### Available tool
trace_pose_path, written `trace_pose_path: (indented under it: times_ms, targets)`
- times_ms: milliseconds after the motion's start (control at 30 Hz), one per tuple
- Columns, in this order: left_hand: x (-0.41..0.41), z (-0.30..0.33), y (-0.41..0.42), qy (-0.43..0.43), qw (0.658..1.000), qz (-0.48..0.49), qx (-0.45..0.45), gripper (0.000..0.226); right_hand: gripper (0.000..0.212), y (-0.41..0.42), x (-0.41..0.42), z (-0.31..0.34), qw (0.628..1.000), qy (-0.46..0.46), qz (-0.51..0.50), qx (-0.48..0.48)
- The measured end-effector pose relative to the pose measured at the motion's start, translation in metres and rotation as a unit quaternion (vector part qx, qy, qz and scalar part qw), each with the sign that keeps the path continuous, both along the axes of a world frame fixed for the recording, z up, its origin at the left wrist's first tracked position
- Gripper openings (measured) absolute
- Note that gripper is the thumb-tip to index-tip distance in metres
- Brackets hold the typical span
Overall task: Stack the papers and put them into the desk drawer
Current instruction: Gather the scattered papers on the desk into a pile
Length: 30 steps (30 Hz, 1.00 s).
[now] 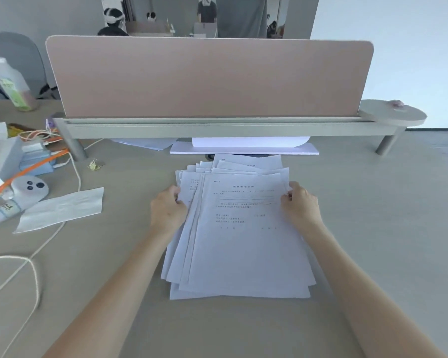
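Gripping fanned papers [243, 236] on desk [373, 228]: L hand [167, 210] & R hand [300, 206] pinch opp. edges.

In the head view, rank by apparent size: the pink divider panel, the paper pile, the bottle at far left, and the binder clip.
1. Pink divider panel
2. Paper pile, though it lies nearer the camera, so its true size against the panel is unsure
3. Bottle
4. Binder clip

An office: desk [373, 202] with pink partition screen [207, 76].
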<state>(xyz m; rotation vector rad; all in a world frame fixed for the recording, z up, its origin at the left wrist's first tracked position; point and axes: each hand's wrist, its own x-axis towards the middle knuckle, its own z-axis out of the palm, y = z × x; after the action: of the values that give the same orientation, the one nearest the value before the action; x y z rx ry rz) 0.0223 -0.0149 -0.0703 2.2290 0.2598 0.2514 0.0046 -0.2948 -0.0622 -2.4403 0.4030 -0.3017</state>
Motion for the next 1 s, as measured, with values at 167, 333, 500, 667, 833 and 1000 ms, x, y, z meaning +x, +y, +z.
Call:
trace_pose_path:
  times_ms: [167, 333, 500, 667, 833, 1000]
  targets:
    - [0.005, -0.003, -0.003, -0.009, 1.0, 0.007, 0.008, 0.041, 0.031, 0.002, 0.008, -0.006, 0.998, -0.009, -0.005, -0.061]
    - [0.001, -0.002, -0.017, -0.012, 1.0, 0.001, -0.012, 0.042, 0.031, 0.012, 0.004, -0.004, 0.998, -0.026, 0.026, -0.054]
    - [-0.005, 0.011, -0.021, 0.016, 1.0, -0.001, -0.019, 0.033, 0.024, 0.006, 0.003, -0.005, 0.999, -0.028, 0.021, -0.04]
    - [-0.008, 0.027, -0.021, 0.058, 0.998, 0.0, -0.007, 0.033, 0.029, 0.004, -0.001, 0.004, 0.998, 0.007, 0.017, -0.052]
    - [-0.013, 0.027, -0.033, 0.052, 0.998, -0.014, -0.018, 0.037, 0.034, 0.006, -0.003, 0.012, 0.998, 0.001, 0.049, -0.041]
    - [-0.008, 0.038, -0.027, 0.085, 0.994, 0.019, -0.062, 0.02, 0.032, -0.001, 0.0, 0.008, 0.998, 0.005, 0.048, -0.05]
